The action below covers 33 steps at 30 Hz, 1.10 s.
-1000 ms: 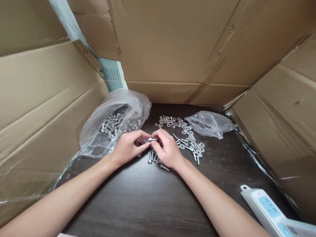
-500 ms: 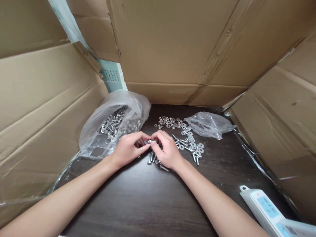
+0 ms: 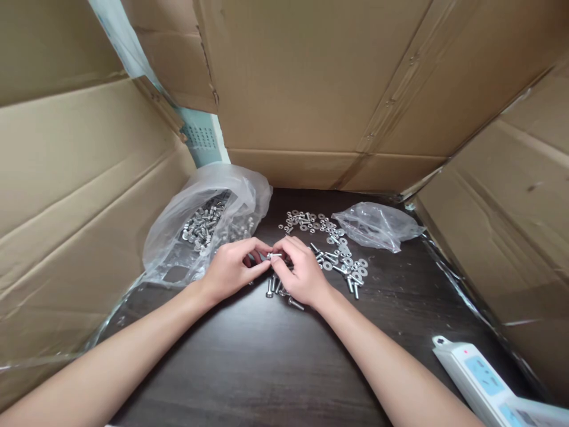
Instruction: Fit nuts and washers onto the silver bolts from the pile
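Between the fingertips of both hands lies a small silver bolt (image 3: 274, 255), held level above the dark table. My left hand (image 3: 235, 267) pinches it at the left end, thumb and index finger closed. My right hand (image 3: 300, 270) closes on it from the other side, the thumb along the shaft. Whether a nut or washer sits on the bolt is hard to make out. Just below the hands lie several loose bolts (image 3: 270, 287), partly covered by the right hand. Nuts and washers (image 3: 351, 267) are scattered with more bolts to the right.
A clear plastic bag (image 3: 169, 228) full of bolts lies open at the left. A second, crumpled bag (image 3: 377, 225) rests at the back right. A white power strip (image 3: 471, 367) occupies the front right. Cardboard walls (image 3: 311, 89) enclose the dark table (image 3: 231, 373).
Both hands stay almost in place, fingertips still together on the bolt. Only a very slight shift of the view shows.
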Each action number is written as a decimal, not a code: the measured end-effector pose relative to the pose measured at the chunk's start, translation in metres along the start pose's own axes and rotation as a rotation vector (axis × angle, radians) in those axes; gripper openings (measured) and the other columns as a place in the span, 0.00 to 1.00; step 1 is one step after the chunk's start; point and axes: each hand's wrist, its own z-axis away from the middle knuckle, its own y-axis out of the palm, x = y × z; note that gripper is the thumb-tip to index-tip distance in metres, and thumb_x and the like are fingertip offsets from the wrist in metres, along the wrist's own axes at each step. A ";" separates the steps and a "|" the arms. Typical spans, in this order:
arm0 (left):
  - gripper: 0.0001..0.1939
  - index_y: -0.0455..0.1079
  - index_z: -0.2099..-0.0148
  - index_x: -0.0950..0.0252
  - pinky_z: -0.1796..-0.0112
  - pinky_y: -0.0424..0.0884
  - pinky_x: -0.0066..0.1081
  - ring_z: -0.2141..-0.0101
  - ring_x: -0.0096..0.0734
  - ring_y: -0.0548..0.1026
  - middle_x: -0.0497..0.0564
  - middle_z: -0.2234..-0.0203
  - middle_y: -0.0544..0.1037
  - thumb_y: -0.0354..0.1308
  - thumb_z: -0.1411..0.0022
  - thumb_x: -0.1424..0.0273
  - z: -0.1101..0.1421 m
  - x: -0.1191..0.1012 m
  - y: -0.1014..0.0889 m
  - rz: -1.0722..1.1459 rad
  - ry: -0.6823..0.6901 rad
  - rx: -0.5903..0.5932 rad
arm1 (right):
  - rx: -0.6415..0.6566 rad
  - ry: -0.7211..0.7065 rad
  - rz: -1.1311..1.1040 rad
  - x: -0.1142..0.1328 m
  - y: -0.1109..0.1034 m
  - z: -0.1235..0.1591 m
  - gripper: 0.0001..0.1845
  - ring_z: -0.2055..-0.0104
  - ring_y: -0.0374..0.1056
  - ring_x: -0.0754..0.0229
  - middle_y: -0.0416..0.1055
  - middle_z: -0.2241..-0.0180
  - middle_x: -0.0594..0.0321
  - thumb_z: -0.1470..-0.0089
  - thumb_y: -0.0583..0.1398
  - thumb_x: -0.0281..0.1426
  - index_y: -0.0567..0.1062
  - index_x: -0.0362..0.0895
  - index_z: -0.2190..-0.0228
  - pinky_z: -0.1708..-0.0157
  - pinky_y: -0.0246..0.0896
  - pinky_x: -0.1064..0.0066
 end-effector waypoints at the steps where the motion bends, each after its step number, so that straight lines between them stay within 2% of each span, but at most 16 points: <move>1: 0.05 0.77 0.57 0.64 0.72 0.73 0.21 0.75 0.23 0.77 0.45 0.71 0.82 0.66 0.36 0.71 0.000 0.000 0.000 -0.003 -0.001 -0.002 | -0.005 -0.002 -0.001 0.000 0.000 0.000 0.03 0.64 0.64 0.55 0.68 0.70 0.62 0.40 0.56 0.29 0.69 0.46 0.67 0.63 0.58 0.64; 10: 0.04 0.77 0.59 0.65 0.72 0.74 0.22 0.75 0.24 0.77 0.47 0.71 0.82 0.64 0.34 0.70 -0.001 -0.002 0.000 -0.002 0.006 0.004 | -0.002 -0.010 0.020 0.001 0.000 0.000 0.09 0.65 0.63 0.56 0.70 0.70 0.62 0.37 0.54 0.29 0.67 0.47 0.71 0.62 0.58 0.63; 16: 0.05 0.77 0.58 0.64 0.72 0.74 0.23 0.76 0.24 0.77 0.46 0.72 0.82 0.64 0.34 0.69 0.000 -0.001 0.000 -0.017 -0.011 0.011 | -0.016 -0.002 0.011 0.002 -0.001 0.000 0.03 0.64 0.63 0.55 0.68 0.70 0.62 0.40 0.56 0.29 0.68 0.46 0.68 0.63 0.58 0.63; 23: 0.04 0.77 0.59 0.65 0.71 0.74 0.22 0.75 0.24 0.77 0.46 0.71 0.82 0.64 0.35 0.71 0.000 -0.002 0.000 -0.009 0.001 0.013 | 0.006 -0.007 0.022 0.000 0.000 0.000 0.09 0.65 0.62 0.55 0.70 0.71 0.62 0.37 0.54 0.29 0.67 0.46 0.71 0.62 0.58 0.62; 33: 0.04 0.77 0.59 0.65 0.72 0.74 0.22 0.75 0.24 0.77 0.47 0.72 0.81 0.64 0.35 0.70 -0.001 -0.002 0.000 -0.010 0.002 0.013 | -0.013 0.003 0.048 0.001 0.000 0.000 0.08 0.65 0.63 0.56 0.70 0.70 0.62 0.37 0.54 0.30 0.68 0.46 0.70 0.61 0.57 0.62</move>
